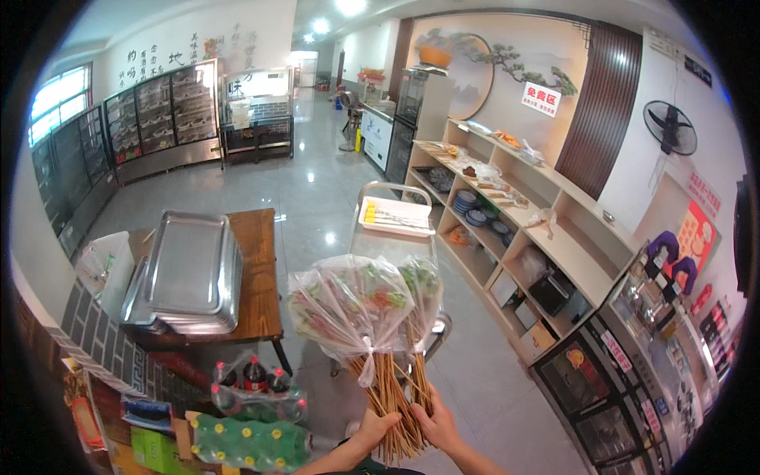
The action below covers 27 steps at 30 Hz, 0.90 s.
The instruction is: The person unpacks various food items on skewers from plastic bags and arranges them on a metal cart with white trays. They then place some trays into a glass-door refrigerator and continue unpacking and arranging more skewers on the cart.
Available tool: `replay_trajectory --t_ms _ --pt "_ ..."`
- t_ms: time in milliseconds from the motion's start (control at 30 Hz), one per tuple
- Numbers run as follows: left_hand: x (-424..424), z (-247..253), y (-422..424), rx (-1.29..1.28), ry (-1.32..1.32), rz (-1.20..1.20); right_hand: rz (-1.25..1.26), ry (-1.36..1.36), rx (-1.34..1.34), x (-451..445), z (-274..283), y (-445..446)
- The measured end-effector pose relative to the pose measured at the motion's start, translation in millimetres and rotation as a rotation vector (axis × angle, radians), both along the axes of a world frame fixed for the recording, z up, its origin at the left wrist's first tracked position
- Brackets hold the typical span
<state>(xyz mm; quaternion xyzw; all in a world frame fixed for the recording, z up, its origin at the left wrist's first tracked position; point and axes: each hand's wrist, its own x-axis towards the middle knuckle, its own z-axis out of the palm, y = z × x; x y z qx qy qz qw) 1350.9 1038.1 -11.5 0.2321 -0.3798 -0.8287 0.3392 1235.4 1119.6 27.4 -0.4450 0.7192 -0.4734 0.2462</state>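
Note:
Both hands hold bundled wooden skewers [389, 409] upright in front of me. My left hand [375, 428] grips the larger bundle from the left, and my right hand [438, 420] clasps the sticks on the right side, including a smaller bundle. Clear plastic bags [356, 303] cover the skewers' upper ends, with green and reddish food showing through; the larger bag is knotted around the sticks. Just beyond the bags stands a metal trolley [386, 242], partly hidden by them. On its far end is a white tray [396, 225] holding several yellow-ended skewers.
Stacked metal trays [187, 261] and a white bin [119, 267] stand on a wooden table [255, 267] at left. Green bottles in plastic wrap [249, 442] and dark soda bottles [255, 374] are low at left. A shelving unit [570, 261] with bowls runs along the right, before glass-fronted cabinets [576, 380].

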Motion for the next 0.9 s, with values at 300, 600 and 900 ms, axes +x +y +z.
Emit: replay_trajectory --t_ms 300,600,900 --pt "-225.6 -22.0 -176.5 -0.002 0.105 0.184 0.197 -0.047 0.111 -235.2 -1.7 -203.4" --pt "-394.8 -59.4 -318.7 -0.196 0.119 0.598 0.446 -0.017 0.036 -415.0 -56.0 -382.8" --pt "-518.5 -124.9 -399.9 -0.073 -0.408 0.97 0.803 -0.222 0.252 -543.1 -149.1 -520.7"
